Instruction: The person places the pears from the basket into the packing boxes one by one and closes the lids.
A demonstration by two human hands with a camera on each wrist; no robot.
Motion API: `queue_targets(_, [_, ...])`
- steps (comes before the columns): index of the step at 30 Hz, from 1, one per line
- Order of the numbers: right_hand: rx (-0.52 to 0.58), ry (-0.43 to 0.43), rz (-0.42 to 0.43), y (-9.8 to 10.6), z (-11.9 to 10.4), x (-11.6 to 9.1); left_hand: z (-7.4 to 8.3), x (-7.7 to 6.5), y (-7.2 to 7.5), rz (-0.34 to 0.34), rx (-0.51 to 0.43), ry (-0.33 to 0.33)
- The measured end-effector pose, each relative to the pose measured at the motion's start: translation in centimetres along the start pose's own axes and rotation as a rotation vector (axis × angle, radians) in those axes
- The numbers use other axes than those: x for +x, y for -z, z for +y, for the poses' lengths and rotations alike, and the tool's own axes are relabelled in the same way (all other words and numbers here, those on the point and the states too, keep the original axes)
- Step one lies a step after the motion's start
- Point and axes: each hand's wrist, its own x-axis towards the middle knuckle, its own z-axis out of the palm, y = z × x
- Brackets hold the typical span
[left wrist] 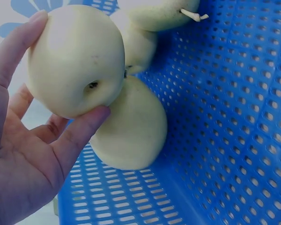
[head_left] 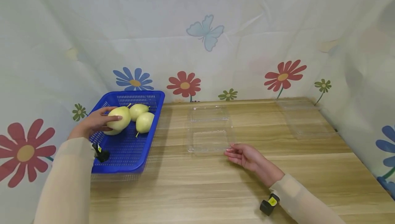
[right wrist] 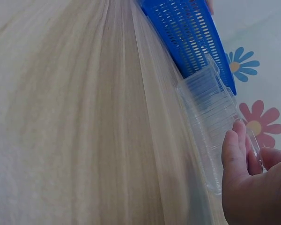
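Head view: left-hand grip (head_left: 94, 121) clamped round pale-green rounded pear (head_left: 124, 115); clear rectangular plastic container (head_left: 210, 139) lies at its 3 o'clock; right-hand grip (head_left: 245, 156) pinches container's 4 o'clock corner.

Four pears (head_left: 120, 118), one blue basket (head_left: 129, 153), two clear containers (head_left: 210, 140), two hands (head_left: 245, 157)

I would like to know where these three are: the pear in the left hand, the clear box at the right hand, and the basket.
Pear (left wrist: 75, 56): left wrist view, on its pale skin.
Box (right wrist: 209, 104): right wrist view, on its ridged wall.
Basket (head_left: 124, 152): head view, on its bare floor.
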Motion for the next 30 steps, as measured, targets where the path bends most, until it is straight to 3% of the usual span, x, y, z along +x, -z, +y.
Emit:
queue_targets(11, [0.0,-0.006,0.001,0.2,0.1,0.1,1.2,-0.2,0.2,0.067,-0.037,-0.002])
queue_targets(30, [0.001,0.005,-0.017,0.2,0.3,0.1,2.7,-0.3,0.8,0.072,-0.211,-0.043])
